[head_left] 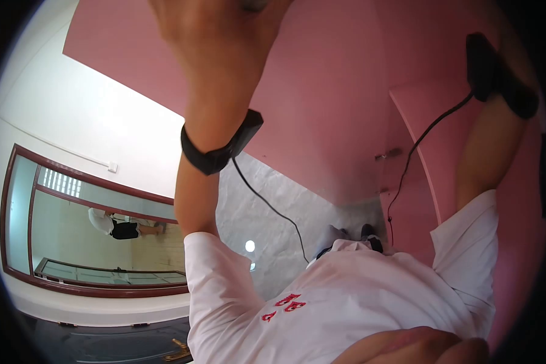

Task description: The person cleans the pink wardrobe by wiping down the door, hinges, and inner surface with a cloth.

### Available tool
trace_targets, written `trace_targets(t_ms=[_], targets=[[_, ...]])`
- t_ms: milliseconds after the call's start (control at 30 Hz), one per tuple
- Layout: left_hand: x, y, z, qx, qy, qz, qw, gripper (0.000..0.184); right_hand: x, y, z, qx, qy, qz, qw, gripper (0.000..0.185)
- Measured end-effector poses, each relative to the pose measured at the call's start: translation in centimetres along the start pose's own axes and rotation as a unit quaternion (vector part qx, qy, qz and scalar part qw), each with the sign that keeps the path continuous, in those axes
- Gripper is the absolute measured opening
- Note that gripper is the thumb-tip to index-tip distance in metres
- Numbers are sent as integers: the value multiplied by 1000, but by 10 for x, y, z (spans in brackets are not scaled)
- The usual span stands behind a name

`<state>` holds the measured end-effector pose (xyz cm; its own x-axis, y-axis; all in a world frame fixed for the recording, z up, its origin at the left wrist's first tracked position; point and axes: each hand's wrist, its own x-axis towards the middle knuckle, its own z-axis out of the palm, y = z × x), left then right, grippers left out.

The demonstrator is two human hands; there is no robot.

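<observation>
My left hand (221, 21) is raised at the top edge beside a large pink panel (327, 79). Its fingers are cut off by the frame, and a small dark thing shows at its edge, too little to make out. A black strap with a box-shaped device (212, 151) is round the left wrist. At the far right, my right hand (519, 36) is lost in the dark rim of the view, its fingers hidden. Another black device (482, 67) sits at the right wrist. Thin black cables run from both devices toward my waist.
Metal hinge-like fittings (388, 155) join pink panels beside a curved pink edge (415, 145). Grey floor (273, 230) lies below. Left are a white wall (109, 103), a brown-framed window (97, 288) with a person (124, 229) seen in its glass, and a dark door (97, 346) with a handle.
</observation>
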<state>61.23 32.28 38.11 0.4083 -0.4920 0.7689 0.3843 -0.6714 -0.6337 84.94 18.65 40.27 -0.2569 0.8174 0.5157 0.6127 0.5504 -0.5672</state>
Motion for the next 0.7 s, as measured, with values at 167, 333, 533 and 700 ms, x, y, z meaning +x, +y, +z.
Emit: trace_targets(t_ms=[167, 333, 533, 700], targets=[[-19, 17, 57, 46, 29, -46, 997, 74, -6, 15, 1, -83, -12, 56, 995, 44], [-31, 36, 55, 43, -7, -110, 993, 73, 14, 20, 5, -23, -60, 124, 990, 41], [-45, 59, 53, 41, -67, -132, 988, 72, 40, 46, -13, -77, -180, 162, 967, 36], [-47, 87, 40, 35, -172, -159, 972, 64, 42, 53, 4, -92, -175, 254, 947, 34]])
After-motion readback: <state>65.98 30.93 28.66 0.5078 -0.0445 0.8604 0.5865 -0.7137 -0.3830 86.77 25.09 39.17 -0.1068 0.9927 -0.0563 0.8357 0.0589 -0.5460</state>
